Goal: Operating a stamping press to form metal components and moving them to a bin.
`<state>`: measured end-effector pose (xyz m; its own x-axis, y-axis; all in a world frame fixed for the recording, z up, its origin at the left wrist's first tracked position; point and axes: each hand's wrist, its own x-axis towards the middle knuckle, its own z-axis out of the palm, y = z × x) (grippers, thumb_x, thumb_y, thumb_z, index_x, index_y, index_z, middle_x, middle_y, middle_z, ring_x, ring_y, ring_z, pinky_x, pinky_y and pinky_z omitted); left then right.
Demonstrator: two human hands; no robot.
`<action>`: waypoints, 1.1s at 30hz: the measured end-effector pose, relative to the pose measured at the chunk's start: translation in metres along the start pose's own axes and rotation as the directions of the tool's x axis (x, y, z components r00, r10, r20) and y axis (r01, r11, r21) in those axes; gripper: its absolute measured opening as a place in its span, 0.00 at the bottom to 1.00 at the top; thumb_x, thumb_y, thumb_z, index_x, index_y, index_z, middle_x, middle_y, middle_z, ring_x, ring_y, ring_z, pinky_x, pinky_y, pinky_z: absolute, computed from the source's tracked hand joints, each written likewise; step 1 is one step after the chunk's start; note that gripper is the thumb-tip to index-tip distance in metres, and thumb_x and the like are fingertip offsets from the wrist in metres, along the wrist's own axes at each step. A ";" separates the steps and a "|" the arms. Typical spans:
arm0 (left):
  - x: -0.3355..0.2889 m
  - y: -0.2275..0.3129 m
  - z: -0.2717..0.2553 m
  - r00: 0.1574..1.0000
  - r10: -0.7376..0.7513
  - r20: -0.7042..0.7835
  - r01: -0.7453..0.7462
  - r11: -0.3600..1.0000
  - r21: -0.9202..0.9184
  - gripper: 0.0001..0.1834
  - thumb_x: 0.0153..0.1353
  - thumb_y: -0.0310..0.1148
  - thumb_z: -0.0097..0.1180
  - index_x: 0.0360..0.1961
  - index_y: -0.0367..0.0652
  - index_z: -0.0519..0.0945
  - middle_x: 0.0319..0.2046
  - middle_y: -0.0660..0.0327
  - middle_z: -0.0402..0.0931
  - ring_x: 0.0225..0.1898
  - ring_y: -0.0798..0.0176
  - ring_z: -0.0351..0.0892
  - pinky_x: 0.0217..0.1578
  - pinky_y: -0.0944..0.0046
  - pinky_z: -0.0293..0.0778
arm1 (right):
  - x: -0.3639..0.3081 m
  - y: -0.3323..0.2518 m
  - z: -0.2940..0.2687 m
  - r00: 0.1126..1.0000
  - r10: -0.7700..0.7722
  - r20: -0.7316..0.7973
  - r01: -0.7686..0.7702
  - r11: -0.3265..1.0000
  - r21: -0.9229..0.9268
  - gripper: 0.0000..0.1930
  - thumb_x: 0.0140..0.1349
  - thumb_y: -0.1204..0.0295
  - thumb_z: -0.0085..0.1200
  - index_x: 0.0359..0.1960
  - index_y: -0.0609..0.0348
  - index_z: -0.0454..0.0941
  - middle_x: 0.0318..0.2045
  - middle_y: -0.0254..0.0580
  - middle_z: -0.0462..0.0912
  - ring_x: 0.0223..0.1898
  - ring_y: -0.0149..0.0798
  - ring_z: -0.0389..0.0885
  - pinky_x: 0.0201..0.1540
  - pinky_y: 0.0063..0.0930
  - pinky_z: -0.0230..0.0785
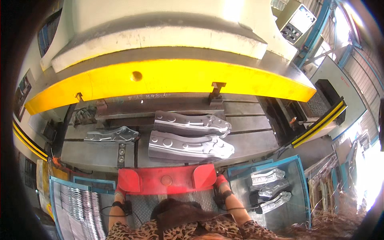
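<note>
A red control console [166, 180] with raised guard plates at both ends stands in front of me. My left hand [120, 190] is at its left end, and my right hand [221, 181], which looks red, is at its right end. The console's ends hide the fingers of both hands. Beyond the console, on the press bed [256, 143], lie three shaped metal pieces: a thin stamped part [112, 135] on the left and two thicker die-like blocks, the far block [188, 123] and the near block [188, 145], side by side.
A yellow-fronted press ram [176, 78] hangs over the bed. The left blue-edged bin [60, 182] holds a row of stacked metal parts; several parts [272, 190] lie in the right bin [301, 180]. Yellow-black striped bars [320, 124] flank the press. Cabled straps circle my wrists.
</note>
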<state>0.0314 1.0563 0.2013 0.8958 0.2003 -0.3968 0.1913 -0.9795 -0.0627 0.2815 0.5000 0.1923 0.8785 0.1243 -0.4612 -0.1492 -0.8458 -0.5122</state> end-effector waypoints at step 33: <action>0.215 -0.006 -0.398 0.937 -0.120 -0.329 -0.338 -0.559 -0.757 0.17 0.61 0.43 0.48 0.41 0.42 0.76 0.32 0.56 0.79 0.30 0.59 0.79 0.33 0.59 0.77 | 0.077 -0.424 -0.212 0.837 -0.464 -0.291 0.533 0.564 0.631 0.29 0.52 0.77 0.51 0.59 0.57 0.62 0.48 0.49 0.75 0.47 0.37 0.74 0.47 0.27 0.66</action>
<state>0.3829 1.1132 0.4809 0.9480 0.3120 -0.0629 -0.1058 0.4953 0.8623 0.5087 0.7586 0.5275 0.9364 0.3452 0.0629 0.0976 -0.0840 -0.9917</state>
